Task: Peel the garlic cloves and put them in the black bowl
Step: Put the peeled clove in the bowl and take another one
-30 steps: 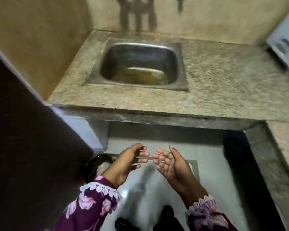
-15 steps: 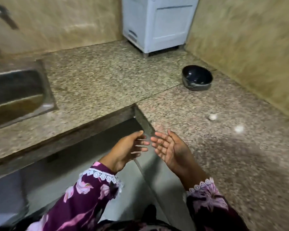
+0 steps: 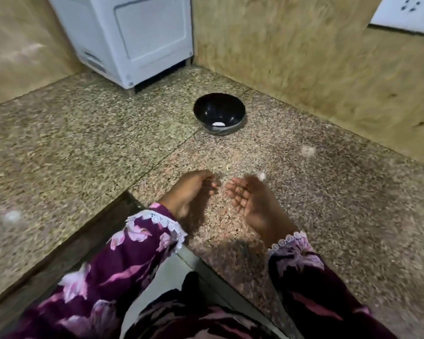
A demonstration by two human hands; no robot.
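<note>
The black bowl stands on the speckled stone counter near the corner, with one small white piece in its bottom. A pale garlic clove shows just past my right hand; whether the hand touches it is unclear through the blur. Another pale clove lies further right on the counter. My left hand hovers beside the right, fingers loosely curled and holding nothing. The right palm faces left with its fingers relaxed. Both hands are in front of the bowl.
A white appliance stands at the back against the tan wall. A white socket plate is on the right wall. The counter's inner edge drops to the floor below my left arm. A pale speck lies far left.
The view has swung right from the sink to the counter corner with the bowl. Both hands have come from over the floor gap to above the counter, still side by side.
</note>
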